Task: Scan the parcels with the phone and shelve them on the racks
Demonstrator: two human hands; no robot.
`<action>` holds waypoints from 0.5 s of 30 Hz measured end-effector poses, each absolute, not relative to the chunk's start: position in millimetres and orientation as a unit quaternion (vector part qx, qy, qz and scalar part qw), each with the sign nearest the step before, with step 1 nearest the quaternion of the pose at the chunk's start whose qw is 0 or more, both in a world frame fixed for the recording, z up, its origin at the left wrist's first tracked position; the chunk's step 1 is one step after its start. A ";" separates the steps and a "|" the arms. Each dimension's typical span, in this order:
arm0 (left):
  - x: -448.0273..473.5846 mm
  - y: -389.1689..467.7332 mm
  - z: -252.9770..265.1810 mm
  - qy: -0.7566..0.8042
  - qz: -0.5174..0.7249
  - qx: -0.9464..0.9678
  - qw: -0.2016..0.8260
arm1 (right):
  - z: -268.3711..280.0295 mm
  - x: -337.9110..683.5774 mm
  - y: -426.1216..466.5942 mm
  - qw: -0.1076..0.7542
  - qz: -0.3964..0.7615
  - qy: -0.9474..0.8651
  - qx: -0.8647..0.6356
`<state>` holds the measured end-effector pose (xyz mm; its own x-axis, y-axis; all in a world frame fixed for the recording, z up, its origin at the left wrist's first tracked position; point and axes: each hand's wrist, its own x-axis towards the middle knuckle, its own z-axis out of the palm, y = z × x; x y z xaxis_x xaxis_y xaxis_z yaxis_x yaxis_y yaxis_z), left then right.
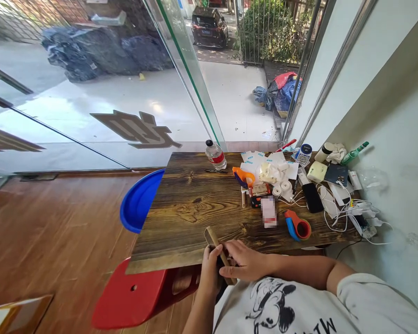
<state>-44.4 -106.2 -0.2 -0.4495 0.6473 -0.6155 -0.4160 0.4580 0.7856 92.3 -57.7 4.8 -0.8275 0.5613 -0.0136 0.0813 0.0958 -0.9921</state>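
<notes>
Just over the table's near edge, my left hand (211,269) is wrapped round a slim, flat tan object (213,237) that stands tilted on edge. Its exact kind does not show; a thin pale face is visible along its left side. From the right, my right hand (245,260) closes on the same object, the thumb lying across its lower part and the bent fingers against its side. Dark material shows between the two hands, partly hidden by them. The wooden table (181,204) spreads out in front of both hands.
Tape dispensers, one orange (244,176) and one orange and blue (297,226), lie on the table's right half. Nearby are a black phone (312,197), white cables (341,220) and a bottle (216,155). A red stool (132,297) and a blue basin (139,199) stand left.
</notes>
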 end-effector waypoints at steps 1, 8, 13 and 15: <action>-51.4 -107.3 6.4 0.678 0.510 0.082 0.523 | 4.9 84.5 -63.5 0.203 0.632 -0.712 -0.228; -110.2 -124.1 26.8 0.691 0.465 0.042 0.552 | -54.0 40.2 -91.1 0.301 0.601 -0.594 -0.442; -161.8 -143.2 28.3 0.708 0.409 0.074 0.571 | -105.0 48.7 -89.2 0.307 0.567 -0.431 -0.631; -175.6 -148.3 29.8 0.720 0.399 0.108 0.557 | -106.1 46.9 -94.0 0.299 0.596 -0.399 -0.630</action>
